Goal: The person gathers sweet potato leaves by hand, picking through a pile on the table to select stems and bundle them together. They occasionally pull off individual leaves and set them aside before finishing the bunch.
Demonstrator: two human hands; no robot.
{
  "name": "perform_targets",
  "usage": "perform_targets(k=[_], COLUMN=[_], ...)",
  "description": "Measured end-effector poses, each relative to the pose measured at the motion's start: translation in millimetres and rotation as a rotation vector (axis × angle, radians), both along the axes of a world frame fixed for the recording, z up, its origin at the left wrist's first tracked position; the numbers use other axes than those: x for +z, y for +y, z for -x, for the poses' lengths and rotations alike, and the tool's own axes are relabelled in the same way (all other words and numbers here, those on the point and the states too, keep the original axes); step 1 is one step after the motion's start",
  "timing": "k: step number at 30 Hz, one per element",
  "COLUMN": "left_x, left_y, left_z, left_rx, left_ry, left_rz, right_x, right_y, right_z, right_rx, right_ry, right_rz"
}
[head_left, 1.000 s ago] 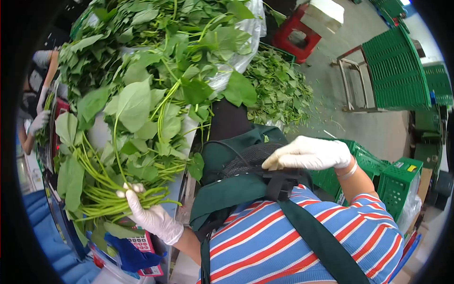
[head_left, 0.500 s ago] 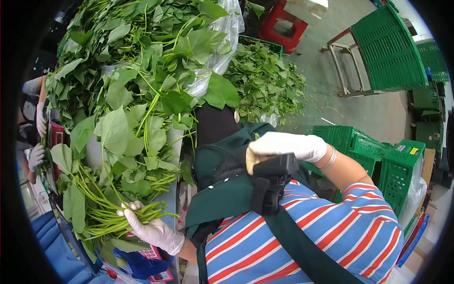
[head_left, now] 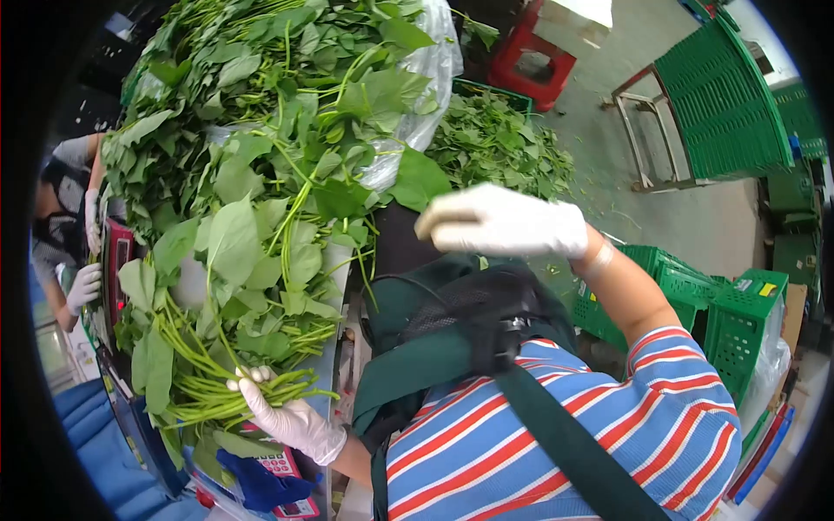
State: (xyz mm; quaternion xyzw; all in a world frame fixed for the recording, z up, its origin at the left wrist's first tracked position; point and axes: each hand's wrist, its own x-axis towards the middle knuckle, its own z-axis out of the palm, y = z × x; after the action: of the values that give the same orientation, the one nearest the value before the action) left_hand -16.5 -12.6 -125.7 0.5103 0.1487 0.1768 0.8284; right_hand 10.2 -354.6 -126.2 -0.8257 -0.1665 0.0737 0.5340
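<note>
My left hand (head_left: pixel 291 425), in a white glove, is closed around the stems of a bunch of leafy greens (head_left: pixel 208 373). The stems' cut ends stick out past my fingers, and the broad leaves point away over the work surface. My right hand (head_left: pixel 504 224), gloved too, is held in the air in front of my body with its fingers stretched out, somewhat blurred, and nothing shows in it. Beyond it rises a big heap of the same greens (head_left: pixel 252 104), partly on clear plastic sheeting (head_left: pixel 432 78).
A second pile of greens (head_left: pixel 495 143) lies on the right, below a red stool (head_left: pixel 532 65). Green crates (head_left: pixel 743 330) stand beside me; a slatted green rack (head_left: pixel 721 100) is further off. Across the surface, a co-worker's gloved hand (head_left: pixel 84 288) is near a red device (head_left: pixel 117 260).
My right hand has moved up and forward from the strap at my chest toward the heap, its fingers straightening. My left hand keeps its hold on the bunch.
</note>
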Motion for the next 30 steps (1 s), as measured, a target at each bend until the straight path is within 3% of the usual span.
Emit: perform_targets(k=[2, 4, 7, 10, 12, 14, 16, 18, 19, 20, 21, 24, 26, 28, 30], left_x=[0.6, 1.4, 3.3, -2.8, -4.3, -5.1, -1.1, 0.5, 0.6, 1.1, -0.1, -8.8, -5.0, -3.0, -3.8], left_y=[0.4, 1.3, 3.4, 4.4, 6.4, 10.5, 15.9, 16.2, 13.4, 10.5, 7.6, 16.8, 12.6, 11.5, 17.5], left_z=[-0.2, 2.4, 7.5, 6.8, 0.5, -3.2, -1.9, 2.9, 3.7, 3.0, 2.4, 0.8, 0.2, 1.7, -0.6], left_rx=[0.020, -0.001, 0.031, 0.046, 0.036, 0.013, 0.071, 0.101, 0.098, 0.118, 0.139, 0.116, 0.130, 0.151, 0.152], left_ry=[0.014, -0.032, -0.026, 0.010, 0.033, -0.037, -0.051, -0.022, -0.010, 0.021, 0.048, 0.060, 0.070, 0.081, 0.045], left_rz=[0.006, 0.050, 0.055, 0.046, 0.036, 0.070, 0.073, 0.062, 0.066, 0.045, 0.026, 0.053, 0.035, 0.016, 0.022], right_x=[2.3, -33.8, -26.6, -8.5, 6.8, 35.1, 39.2, 40.0, 23.6, 22.4, 24.4, 45.9, 20.7, 14.8, -0.7], right_y=[-0.8, 4.8, 20.5, 40.9, 66.3, 76.6, 71.7, 53.8, 41.6, 24.2, 13.1, -17.7, -55.6, -80.0, -105.9], right_z=[-35.6, -64.0, -70.4, -91.2, -112.2, -126.9, -158.3, -190.5, -218.5, -224.5, -221.7, -215.7, -250.8, -255.5, -266.5], right_rx=[-0.116, -0.293, -0.144, -0.111, -0.256, -0.130, -0.269, -0.415, -0.298, -0.211, -0.249, -0.528, -0.483, -0.552, -0.802], right_ry=[0.390, 0.028, 0.090, 0.066, -0.195, -0.078, -0.200, 0.016, 0.094, 0.091, -0.062, -0.043, -0.140, -0.285, -0.275], right_rz=[-0.118, 0.004, -0.210, -0.190, -0.254, -0.654, -0.998, -1.551, -1.851, -1.987, -1.990, -2.002, -2.028, -1.897, -1.900])
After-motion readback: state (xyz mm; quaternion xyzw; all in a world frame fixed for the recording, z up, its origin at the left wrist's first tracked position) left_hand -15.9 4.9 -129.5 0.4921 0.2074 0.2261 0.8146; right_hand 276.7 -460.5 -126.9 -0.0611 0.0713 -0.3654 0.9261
